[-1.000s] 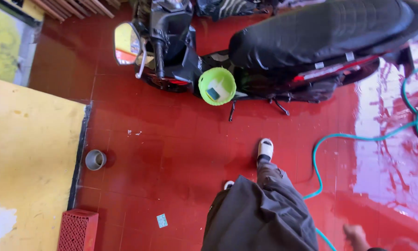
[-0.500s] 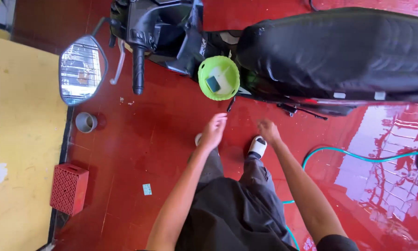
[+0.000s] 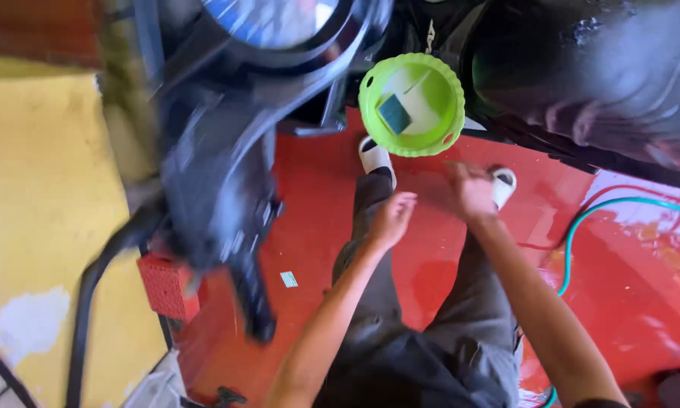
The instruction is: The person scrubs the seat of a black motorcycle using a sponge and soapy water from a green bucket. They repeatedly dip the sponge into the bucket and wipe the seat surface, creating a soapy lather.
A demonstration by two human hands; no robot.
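left hand (image 3: pixel 391 219): empty, fingers loosely curled | right hand (image 3: pixel 472 190): blurred, grip cannot be told, seemingly empty | green basin (image 3: pixel 411 104): on scooter (image 3: pixel 582 68), just above both hands, holds 1 sponge (image 3: pixel 394 114)

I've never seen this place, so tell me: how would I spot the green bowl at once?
Start at the big black scooter on the wet red floor. Just ahead of the right hand sits the green bowl. It alone is bright lime, round, scallop-rimmed, with a small sponge inside.
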